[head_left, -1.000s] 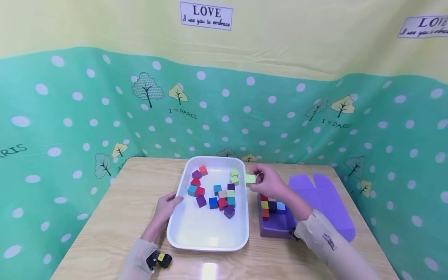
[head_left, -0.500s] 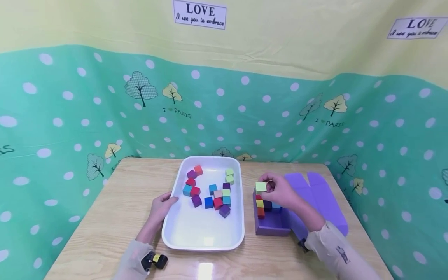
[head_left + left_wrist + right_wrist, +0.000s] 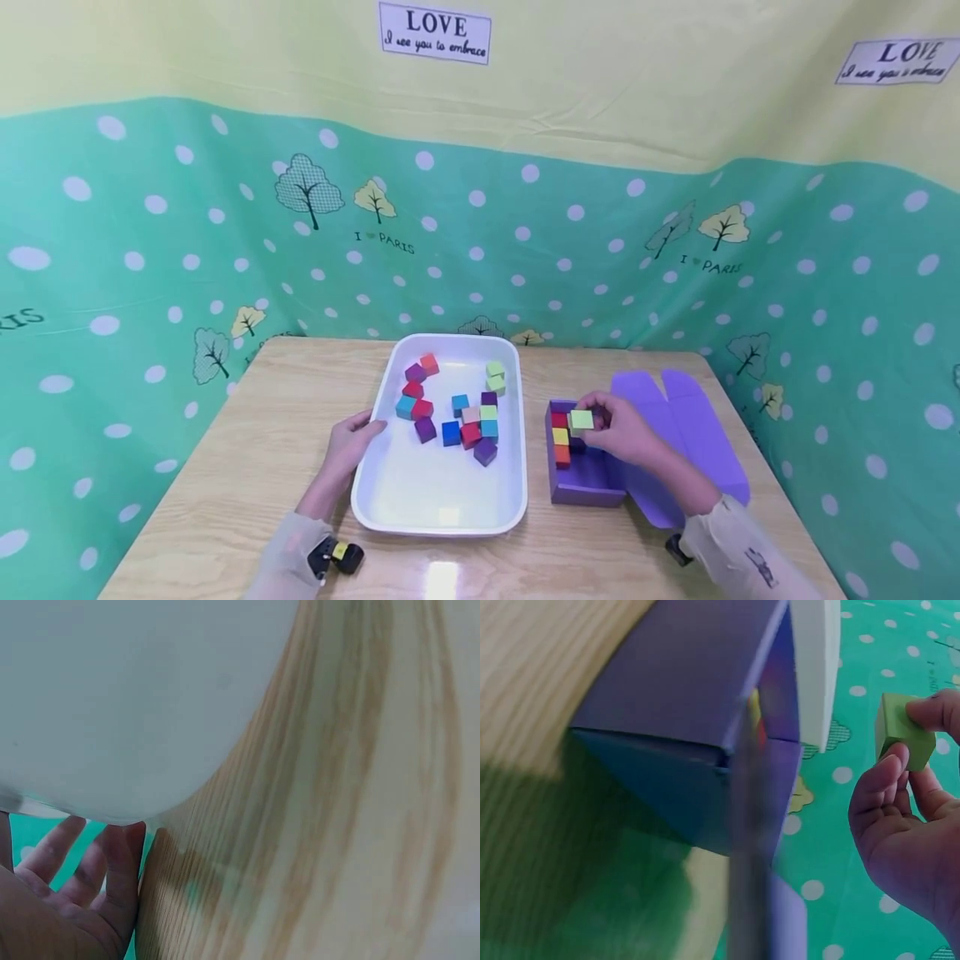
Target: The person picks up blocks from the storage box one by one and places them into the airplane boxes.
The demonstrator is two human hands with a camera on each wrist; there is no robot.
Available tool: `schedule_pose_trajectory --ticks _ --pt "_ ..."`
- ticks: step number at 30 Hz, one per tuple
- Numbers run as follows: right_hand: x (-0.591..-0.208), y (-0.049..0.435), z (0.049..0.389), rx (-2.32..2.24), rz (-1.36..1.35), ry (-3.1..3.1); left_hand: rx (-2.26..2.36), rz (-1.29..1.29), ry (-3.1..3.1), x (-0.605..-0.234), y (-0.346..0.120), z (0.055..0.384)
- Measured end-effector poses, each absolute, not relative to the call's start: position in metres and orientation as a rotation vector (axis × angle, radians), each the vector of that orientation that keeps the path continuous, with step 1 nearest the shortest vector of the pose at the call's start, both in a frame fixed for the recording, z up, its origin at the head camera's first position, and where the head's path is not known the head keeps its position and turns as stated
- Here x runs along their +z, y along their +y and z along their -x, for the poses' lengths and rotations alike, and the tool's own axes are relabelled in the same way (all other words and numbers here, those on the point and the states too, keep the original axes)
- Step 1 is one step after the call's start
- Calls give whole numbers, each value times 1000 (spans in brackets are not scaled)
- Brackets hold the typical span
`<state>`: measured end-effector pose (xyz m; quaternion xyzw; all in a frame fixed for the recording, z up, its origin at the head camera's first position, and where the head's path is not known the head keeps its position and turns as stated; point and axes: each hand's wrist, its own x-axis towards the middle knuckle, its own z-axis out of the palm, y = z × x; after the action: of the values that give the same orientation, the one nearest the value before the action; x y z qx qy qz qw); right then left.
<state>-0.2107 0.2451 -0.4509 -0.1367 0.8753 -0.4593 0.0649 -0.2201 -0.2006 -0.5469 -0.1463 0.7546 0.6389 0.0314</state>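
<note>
My right hand [image 3: 628,433] pinches a light green cube [image 3: 581,422] between thumb and fingers, above the open purple box [image 3: 588,497]. In the right wrist view the green cube [image 3: 901,729] sits at the tips of the thumb and fingers. Red, yellow, orange and dark cubes lie in the box, partly hidden by the hand. My left hand [image 3: 351,447] grips the left rim of the white tray [image 3: 427,496], thumb over the edge. The left wrist view shows its fingers [image 3: 120,862] reaching up against the tray's outer side.
Several coloured cubes lie scattered in the tray, among them a blue cube [image 3: 451,433] and a purple cube [image 3: 485,451]. The box's purple lid [image 3: 690,433] folds out to the right on the wooden table [image 3: 247,433]. A patterned curtain [image 3: 480,217] hangs behind.
My right hand has carried the light green cube from beside the tray's right rim, right and nearer, over the purple box. The left hand stays on the tray.
</note>
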Motion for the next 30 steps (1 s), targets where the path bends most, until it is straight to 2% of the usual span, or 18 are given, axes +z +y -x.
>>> schedule_pose_trajectory --ticks 7,19,30 --pt "-464 249 208 -1276 383 2683 1978 448 2321 -543 -201 219" --pt "-485 256 210 -1045 559 2798 1988 461 2316 -546 -200 217" --pt "-490 252 208 -920 488 2813 2061 470 2291 -548 -199 217"
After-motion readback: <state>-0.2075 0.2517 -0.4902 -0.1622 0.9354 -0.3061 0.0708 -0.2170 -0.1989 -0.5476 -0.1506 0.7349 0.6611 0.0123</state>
